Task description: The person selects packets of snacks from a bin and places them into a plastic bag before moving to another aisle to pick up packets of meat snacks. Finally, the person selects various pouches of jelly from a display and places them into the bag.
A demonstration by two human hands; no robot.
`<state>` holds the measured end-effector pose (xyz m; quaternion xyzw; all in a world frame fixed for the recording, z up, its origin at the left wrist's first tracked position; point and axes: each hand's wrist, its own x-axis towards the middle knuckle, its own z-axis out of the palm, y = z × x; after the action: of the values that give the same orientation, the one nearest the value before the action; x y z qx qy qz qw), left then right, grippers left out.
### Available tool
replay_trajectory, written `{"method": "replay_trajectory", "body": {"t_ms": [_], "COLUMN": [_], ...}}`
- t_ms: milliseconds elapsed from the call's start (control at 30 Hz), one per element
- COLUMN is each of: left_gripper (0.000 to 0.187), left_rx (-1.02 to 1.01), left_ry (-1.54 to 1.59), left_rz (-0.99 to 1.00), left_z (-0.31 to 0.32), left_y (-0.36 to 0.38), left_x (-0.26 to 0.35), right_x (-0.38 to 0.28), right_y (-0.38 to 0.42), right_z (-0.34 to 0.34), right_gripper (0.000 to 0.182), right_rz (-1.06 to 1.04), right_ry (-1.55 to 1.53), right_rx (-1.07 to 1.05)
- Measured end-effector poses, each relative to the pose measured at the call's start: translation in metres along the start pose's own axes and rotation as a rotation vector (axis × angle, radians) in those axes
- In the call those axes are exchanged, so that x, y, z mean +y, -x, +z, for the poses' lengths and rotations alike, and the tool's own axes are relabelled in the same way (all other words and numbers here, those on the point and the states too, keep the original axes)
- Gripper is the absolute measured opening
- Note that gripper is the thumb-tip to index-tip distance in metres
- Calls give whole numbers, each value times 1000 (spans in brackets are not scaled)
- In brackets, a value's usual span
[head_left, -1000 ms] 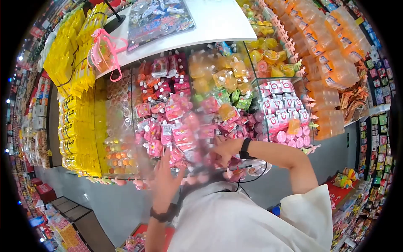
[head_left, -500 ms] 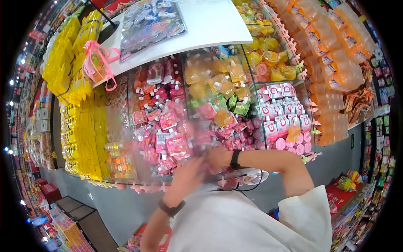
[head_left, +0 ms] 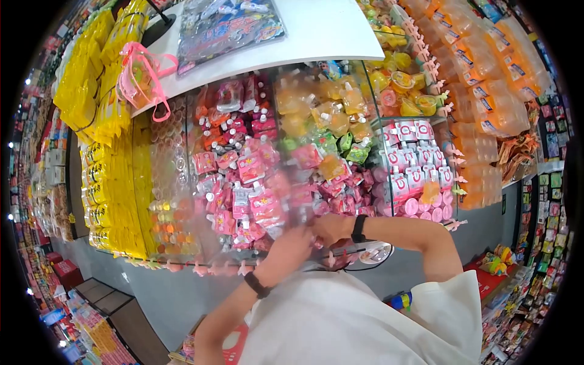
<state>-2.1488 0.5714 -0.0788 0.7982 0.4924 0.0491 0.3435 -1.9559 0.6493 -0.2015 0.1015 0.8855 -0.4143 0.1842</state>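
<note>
My left hand [head_left: 290, 246] and my right hand [head_left: 330, 229] are close together at the front edge of the display, above its lower middle. The fingers of both are bent inward and blurred, and what lies between them cannot be made out. Pink pouches [head_left: 264, 208] with white caps lie in the compartment just beyond my left hand. Beyond my right hand are more pink packets [head_left: 342, 204], with green packets [head_left: 354, 149] and yellow-orange pouches [head_left: 328, 119] farther back.
A white shelf [head_left: 328, 36] above the bins holds a flat plastic-wrapped package [head_left: 231, 30] and a pink-strapped clear bag [head_left: 140, 79]. Yellow packets [head_left: 115, 207] stand left, pink-and-white pouches [head_left: 413, 159] and orange bottles [head_left: 486, 109] right. Pink figures line the display's edge.
My hands have shifted slightly to the right and remain close together. The view has moved a little, so the display sits slightly differently in it.
</note>
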Motion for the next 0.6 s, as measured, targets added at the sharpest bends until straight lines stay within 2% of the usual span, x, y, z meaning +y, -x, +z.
{"method": "replay_trajectory", "body": {"t_ms": [67, 133, 200, 267, 333, 367, 433, 467, 500, 533, 600], "left_gripper": [49, 52, 55, 57, 63, 70, 74, 78, 88, 88, 92], "left_rx": [-2, -97, -95, -95, -90, 8, 66, 120, 72, 69, 249], "left_ry": [-22, -38, 6, 51, 184, 214, 227, 233, 238, 242, 248], "left_rz": [32, -26, -60, -100, -164, -146, -193, -221, -267, -271, -227], "left_z": [7, 6, 0, -10, -24, -22, -36, -46, -55, -59, -64], "left_y": [-3, -8, -12, -12, -10, -8, -2, -1, 0, 2, 7], "left_x": [-3, 0, 4, 8, 10, 7, 10, 12, 13, 12, 9], "right_x": [5, 9, 13, 17, 20, 23, 17, 12, 5, 1, -10], "right_y": [7, 16, 25, 36, 47, 54, 66, 75, 80, 82, 81], "right_z": [-10, -22, -28, -29, -37, -39, -55, -67, -78, -82, -92], "right_gripper": [68, 67, 66, 66, 65, 68, 70, 73, 77, 77, 79], "right_rz": [18, 5, -9, 99, 135, 163, 186, 225, 268, 269, 160], "right_ry": [-107, -217, -326, -631, -624, -611, -600, -713, -827, -831, -665], "right_rx": [-40, -25, -7, 43, 32, 137, 235, 304, 374, 368, 579]}}
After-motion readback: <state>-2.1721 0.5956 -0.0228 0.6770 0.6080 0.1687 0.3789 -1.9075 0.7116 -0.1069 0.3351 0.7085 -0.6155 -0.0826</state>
